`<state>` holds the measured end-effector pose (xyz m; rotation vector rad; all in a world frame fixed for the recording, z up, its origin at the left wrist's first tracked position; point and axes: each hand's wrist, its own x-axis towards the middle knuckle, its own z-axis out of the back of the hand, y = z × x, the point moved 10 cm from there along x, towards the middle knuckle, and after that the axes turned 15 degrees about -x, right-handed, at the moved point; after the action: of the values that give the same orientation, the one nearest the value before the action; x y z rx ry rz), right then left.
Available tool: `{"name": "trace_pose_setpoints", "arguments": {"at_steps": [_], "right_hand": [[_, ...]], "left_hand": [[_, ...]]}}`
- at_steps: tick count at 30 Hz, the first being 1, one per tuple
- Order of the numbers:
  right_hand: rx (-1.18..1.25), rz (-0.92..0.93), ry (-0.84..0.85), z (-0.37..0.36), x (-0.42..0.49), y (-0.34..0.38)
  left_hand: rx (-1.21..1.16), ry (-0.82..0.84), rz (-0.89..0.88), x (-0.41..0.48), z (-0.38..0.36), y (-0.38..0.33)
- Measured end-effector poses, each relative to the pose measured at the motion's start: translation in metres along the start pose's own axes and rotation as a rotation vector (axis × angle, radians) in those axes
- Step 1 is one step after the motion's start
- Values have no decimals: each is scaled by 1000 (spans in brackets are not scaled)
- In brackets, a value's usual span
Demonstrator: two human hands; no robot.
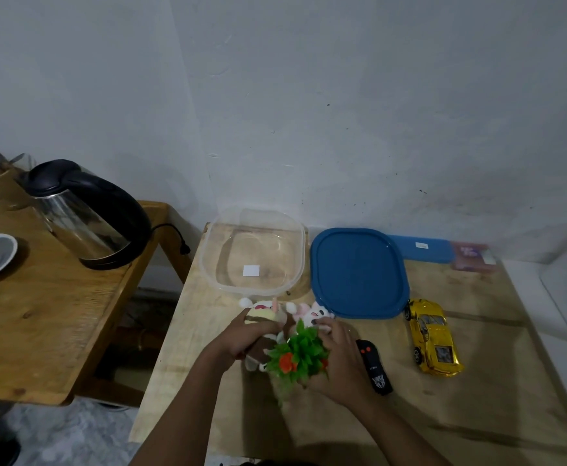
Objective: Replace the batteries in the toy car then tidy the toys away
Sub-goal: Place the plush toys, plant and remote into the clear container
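Gripping a cream-and-brown plush toy point(264, 318) with the left hand point(241, 335); clutching a green plastic leafy sprig with orange flowers point(299, 354), perhaps also a pink-and-white plush point(313, 312), with the right hand point(340, 352). Shiny yellow toy car point(433, 338) near the right edge of the wooden desk point(477, 405).

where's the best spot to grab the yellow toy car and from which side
Come from above and set the grip across the yellow toy car at its cabin. It sits on its wheels, long and narrow, with bare table along both sides.
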<state>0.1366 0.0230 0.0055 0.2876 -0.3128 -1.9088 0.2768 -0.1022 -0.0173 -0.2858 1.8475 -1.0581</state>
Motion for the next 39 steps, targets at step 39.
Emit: {"name": "trace_pose_setpoints", "arguments": {"at_steps": [39], "right_hand": [[341,-122,421,-18,11,0]], "left_hand": [[-103,197,24,-29,18,-6]]}}
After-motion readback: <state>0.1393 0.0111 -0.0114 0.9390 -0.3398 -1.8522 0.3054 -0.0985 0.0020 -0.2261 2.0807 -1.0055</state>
